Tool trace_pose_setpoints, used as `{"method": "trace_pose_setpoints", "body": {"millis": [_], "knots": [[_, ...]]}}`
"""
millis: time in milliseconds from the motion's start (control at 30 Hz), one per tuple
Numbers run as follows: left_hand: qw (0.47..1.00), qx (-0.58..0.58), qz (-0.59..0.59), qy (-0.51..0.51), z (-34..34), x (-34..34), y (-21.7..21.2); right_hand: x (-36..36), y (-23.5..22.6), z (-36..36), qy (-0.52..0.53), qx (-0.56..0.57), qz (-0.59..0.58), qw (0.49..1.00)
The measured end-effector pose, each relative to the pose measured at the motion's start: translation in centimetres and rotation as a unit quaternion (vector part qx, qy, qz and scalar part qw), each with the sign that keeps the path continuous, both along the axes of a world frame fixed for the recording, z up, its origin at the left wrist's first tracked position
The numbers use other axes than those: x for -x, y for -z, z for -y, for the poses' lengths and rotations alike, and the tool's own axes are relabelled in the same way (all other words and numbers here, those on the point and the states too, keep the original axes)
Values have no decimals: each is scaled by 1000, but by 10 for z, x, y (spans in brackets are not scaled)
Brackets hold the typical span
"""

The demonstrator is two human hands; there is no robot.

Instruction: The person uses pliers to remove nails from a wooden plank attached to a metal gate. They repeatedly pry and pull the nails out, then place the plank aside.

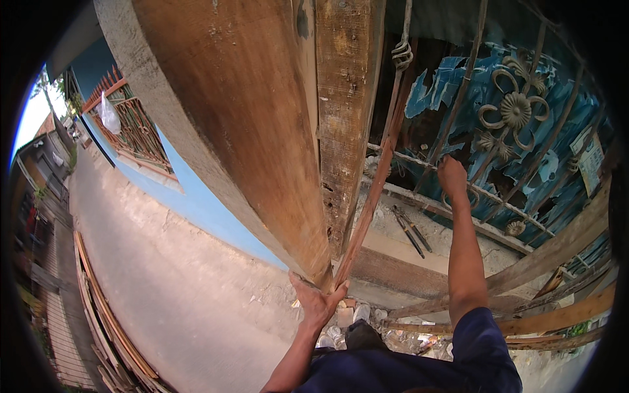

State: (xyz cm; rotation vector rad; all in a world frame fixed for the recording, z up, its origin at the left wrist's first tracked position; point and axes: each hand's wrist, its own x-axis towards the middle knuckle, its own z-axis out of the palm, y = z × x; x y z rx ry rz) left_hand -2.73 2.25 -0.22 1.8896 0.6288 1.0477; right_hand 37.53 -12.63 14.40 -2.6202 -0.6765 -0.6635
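A wide brown wooden plank [242,124] rises in front of me, its narrow lower end at my left hand [316,304]. The fingers of that hand wrap the plank's edge, and the thumb lies by the foot of a thin reddish wooden strip [375,203]. My right arm reaches forward to a rusty metal window grille [457,98] with flower-shaped ornaments. There my right hand [452,177] is closed over the grille's crossbar; its fingertips are hidden. Below the grille, a pair of pliers [413,230] with dark handles rests on the ledge.
Torn blue sheeting [557,118] hangs behind the grille. A rough wooden post [347,111] stands beside the plank. Wooden beams [557,318] cross at the lower right, above rubble [419,340]. Left are a concrete path [164,275], a light blue wall [203,213] and stacked timber [108,314].
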Motion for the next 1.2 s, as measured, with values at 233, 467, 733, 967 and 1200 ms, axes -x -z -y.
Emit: {"method": "trace_pose_setpoints", "body": {"millis": [233, 467, 733, 967, 1200], "knots": [[999, -42, -3, -27, 0, 1, -4, 5, -4, -2, -2, -12, -8, 1000], [999, -38, -3, 1, -3, 2, -4, 5, -3, 0, 1, -8, -11, 1000], [998, -64, -9, -9, -2, 1, 6, 5, -4, 0, -5, -9, -18, 1000], [999, -39, -7, -3, -2, 0, 4, 5, -3, 1, -8, -16, -12, 1000], [999, -27, -19, -7, -1, 1, 2, 3, -2, 0, -6, -15, -16, 1000]]}}
